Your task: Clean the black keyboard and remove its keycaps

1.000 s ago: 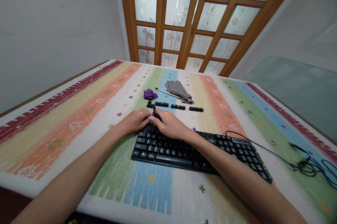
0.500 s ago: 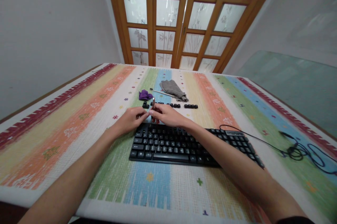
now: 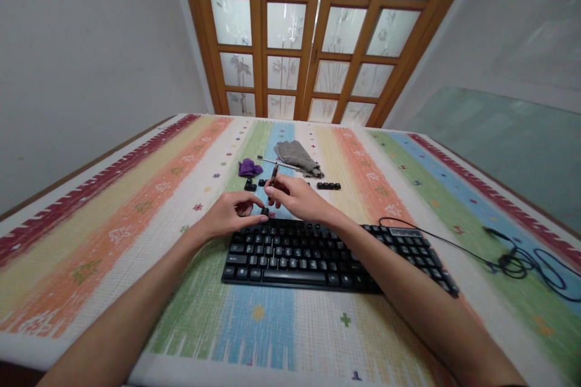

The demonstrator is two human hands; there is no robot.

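My left hand (image 3: 230, 212) is closed at the keyboard's back left edge, with a small black keycap (image 3: 264, 211) pinched between thumb and fingers. Just to its right, my right hand (image 3: 297, 198) is closed around a slim dark pen-like tool (image 3: 274, 175). The tool stands nearly upright, its lower end pointing down close to the keycap; its exact kind is too small to make out. Beneath both hands lies a black keyboard (image 3: 290, 263), its right part crossed by my right forearm. Loose black keycaps (image 3: 328, 186) sit in a row behind it, partly hidden by my right hand.
Behind the keycaps lie a crumpled purple cloth (image 3: 249, 168), a thin light stick (image 3: 276, 162) and a grey cloth (image 3: 299, 157). The keyboard's black cable (image 3: 512, 260) is coiled at the right. A striped tablecloth (image 3: 136, 235) covers the table.
My hands have drawn slightly apart. The right one has moved a little right with the tool, and the left has come lower, showing the keycap in its fingers.
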